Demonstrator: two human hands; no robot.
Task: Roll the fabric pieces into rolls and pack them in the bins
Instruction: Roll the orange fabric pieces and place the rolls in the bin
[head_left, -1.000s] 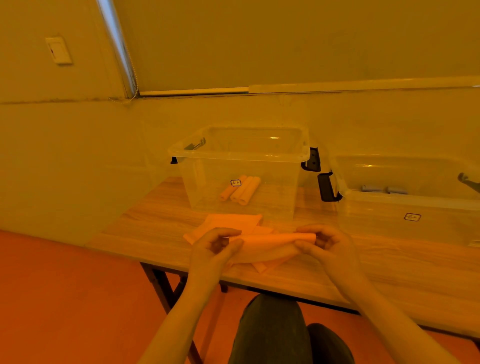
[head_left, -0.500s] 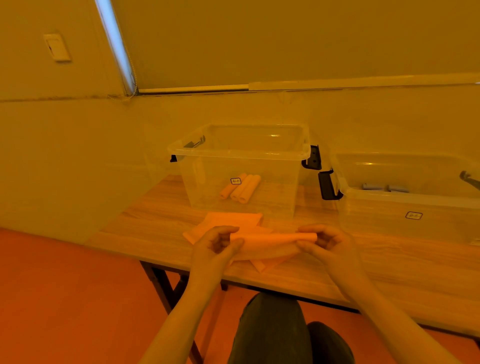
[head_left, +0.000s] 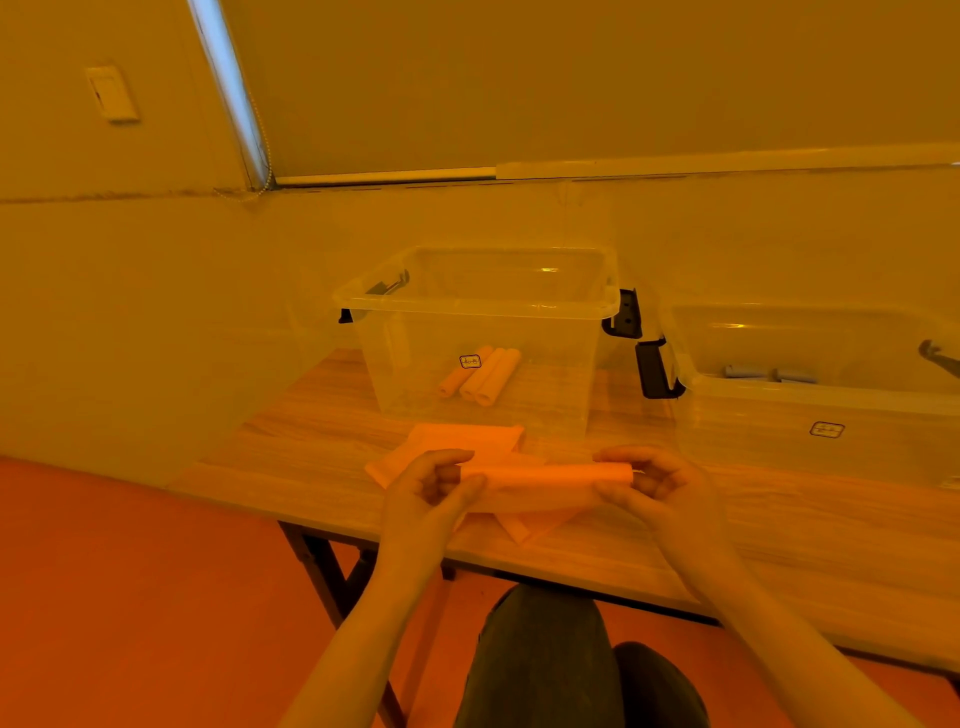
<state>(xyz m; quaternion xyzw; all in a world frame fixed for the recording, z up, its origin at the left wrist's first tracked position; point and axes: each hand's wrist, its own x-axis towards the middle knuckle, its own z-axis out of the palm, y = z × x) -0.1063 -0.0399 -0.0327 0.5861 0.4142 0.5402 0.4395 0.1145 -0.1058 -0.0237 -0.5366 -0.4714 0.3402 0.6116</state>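
Two hands share one piece here: your left hand (head_left: 431, 486) pinches the left end of the half-made fabric roll (head_left: 545, 475), and your right hand (head_left: 654, 483) pinches the right end, fingers curled over the top and thumbs underneath on both. The roll's long axis runs left to right across your body, held just above the near part of the table (head_left: 779, 525), with a loose tail of the same cloth hanging under it toward the table edge.

What the next move turns on, as I judge it: the left bin (head_left: 478, 306) stands straight ahead beyond the roll, its open top higher than your hands, so the roll has to go up and forward over the near rim. Three finished rolls (head_left: 480, 376) already lie on its floor, angled front to back. The left hand is slightly nearer that bin; the right bin (head_left: 810, 400), holding a couple of grey rolls (head_left: 769, 373), sits off to your right.

Flat fabric pieces (head_left: 462, 441) lie on the table between your hands and the left bin, waiting. The table is pale wood grain on dark legs, against a plain wall with a switch plate (head_left: 110, 93) at upper left; the floor looks reddish.
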